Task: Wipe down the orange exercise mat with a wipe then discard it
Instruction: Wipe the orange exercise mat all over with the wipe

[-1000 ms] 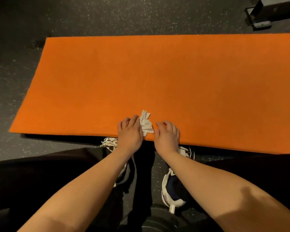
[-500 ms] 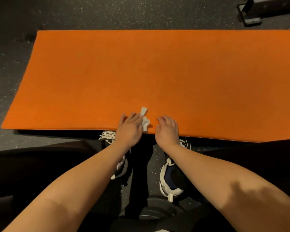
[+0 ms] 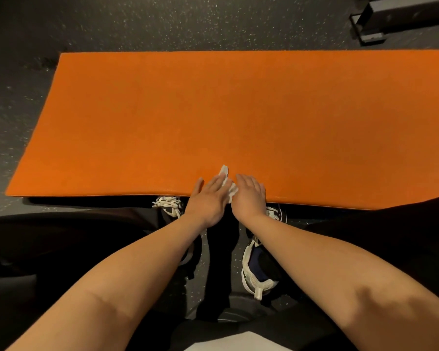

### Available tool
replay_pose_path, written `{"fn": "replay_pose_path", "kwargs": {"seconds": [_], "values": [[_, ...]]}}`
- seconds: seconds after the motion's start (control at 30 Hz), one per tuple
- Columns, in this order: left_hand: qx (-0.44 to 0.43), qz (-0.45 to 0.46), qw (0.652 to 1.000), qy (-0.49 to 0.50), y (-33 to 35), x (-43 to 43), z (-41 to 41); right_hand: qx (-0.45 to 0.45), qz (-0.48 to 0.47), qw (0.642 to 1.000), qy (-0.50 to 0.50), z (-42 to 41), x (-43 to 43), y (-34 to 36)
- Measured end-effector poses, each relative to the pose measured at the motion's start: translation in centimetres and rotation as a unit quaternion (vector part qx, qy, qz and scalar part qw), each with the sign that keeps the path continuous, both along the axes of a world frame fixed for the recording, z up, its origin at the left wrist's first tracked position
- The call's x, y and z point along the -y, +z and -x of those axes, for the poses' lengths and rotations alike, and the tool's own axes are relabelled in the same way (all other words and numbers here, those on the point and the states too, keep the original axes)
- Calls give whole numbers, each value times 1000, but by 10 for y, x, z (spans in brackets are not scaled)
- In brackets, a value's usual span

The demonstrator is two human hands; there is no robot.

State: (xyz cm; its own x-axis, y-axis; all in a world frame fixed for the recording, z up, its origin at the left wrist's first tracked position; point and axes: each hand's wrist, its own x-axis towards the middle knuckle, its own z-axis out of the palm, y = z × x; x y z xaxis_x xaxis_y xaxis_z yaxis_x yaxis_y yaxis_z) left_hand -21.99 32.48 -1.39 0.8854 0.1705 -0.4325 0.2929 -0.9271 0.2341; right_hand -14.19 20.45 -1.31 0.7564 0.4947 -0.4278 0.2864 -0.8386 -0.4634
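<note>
Down at the near edge of the orange exercise mat [image 3: 213, 110], the straight fingers [image 3: 219, 182] of the left hand [image 3: 208, 200] lie flat over a crumpled white wipe [image 3: 224, 171], pressing it to the surface. The right hand [image 3: 250, 196] rests just beside it, fingers relaxed and gripping nothing, its inner side touching the wipe. Two white-laced sneakers [image 3: 256, 272] sit below the mat's edge on the dark speckled floor [image 3: 162, 24]. Beyond the mat's far right corner stands a dark metal frame [image 3: 380, 24].

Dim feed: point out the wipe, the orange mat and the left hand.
wipe [image 3: 224, 171]: head view, white tip past the fingers.
orange mat [image 3: 213, 110]: head view, bare middle.
left hand [image 3: 208, 200]: head view, back of hand.
</note>
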Motion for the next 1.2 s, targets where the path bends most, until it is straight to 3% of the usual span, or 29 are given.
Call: {"fn": "replay_pose_path", "kwargs": {"seconds": [0.23,0.5,0.67,0.9,1.03,1.2], "values": [[-44,-27,989,138,8,-22,11,-4,2,1000,20,6,-9,4],[-41,25,999,16,8,9,0,-39,-3,998,-56,-8,-19,12],[-44,-38,990,131,14,-25,10,-44,29,999,10,-1,-15,15],[-60,19,996,70,13,11,-5,-63,20,998,-7,-4,-13,19],[-46,8,999,24,13,11,0,-62,9,998,-11,-2,-13,25],[-2,-52,989,139,10,-25,19,-69,36,997,18,-1,-12,25]]}}
